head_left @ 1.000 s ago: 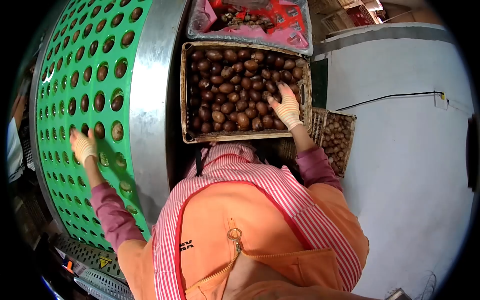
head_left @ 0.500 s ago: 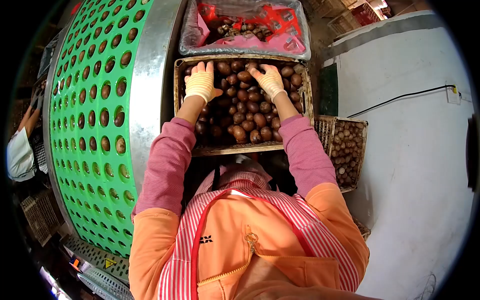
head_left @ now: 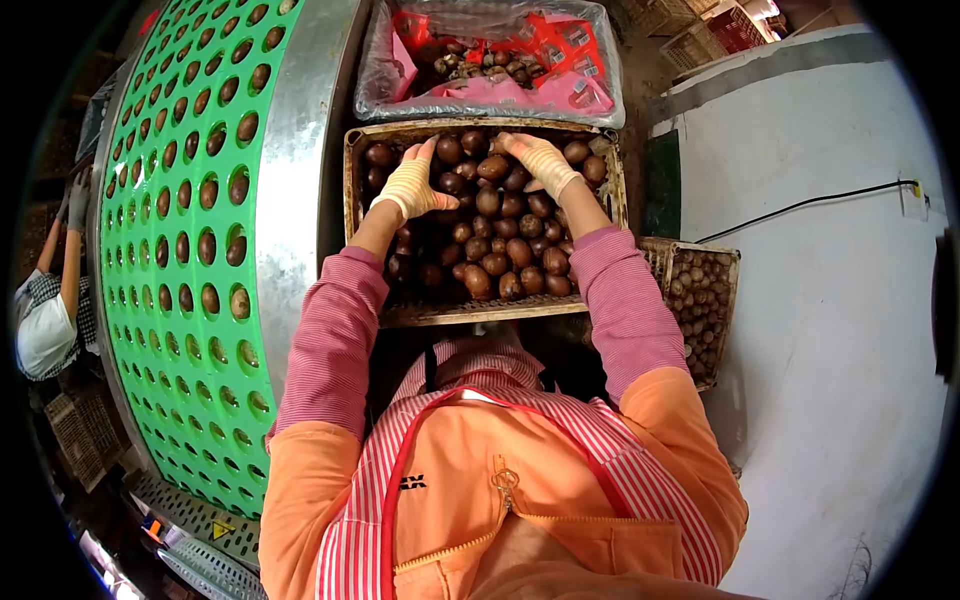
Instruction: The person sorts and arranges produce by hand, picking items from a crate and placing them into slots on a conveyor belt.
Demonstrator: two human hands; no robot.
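Note:
Both hands wear pale striped gloves and are in a crate (head_left: 352,190) of brown egg-shaped items (head_left: 520,252). My left hand (head_left: 415,185) rests on the items at the crate's left, its fingers apart and thumb pointing right. My right hand (head_left: 541,163) lies at the back right of the crate, its fingers apart over the items, touching them. Neither hand shows anything gripped. Left of the crate, a green panel (head_left: 222,262) with rows of round pockets holds brown items in its upper and middle rows.
Behind the crate stands a plastic-lined bin (head_left: 372,85) with red packaging and broken pieces. A smaller crate (head_left: 733,290) of light-brown items is at the right, near a white wall (head_left: 820,330) with a cable. Another person's arms (head_left: 70,270) show at the far left.
My left hand has come from the green panel into the crate. My right hand has moved back and left over the items. The items lie lower at the crate's front left.

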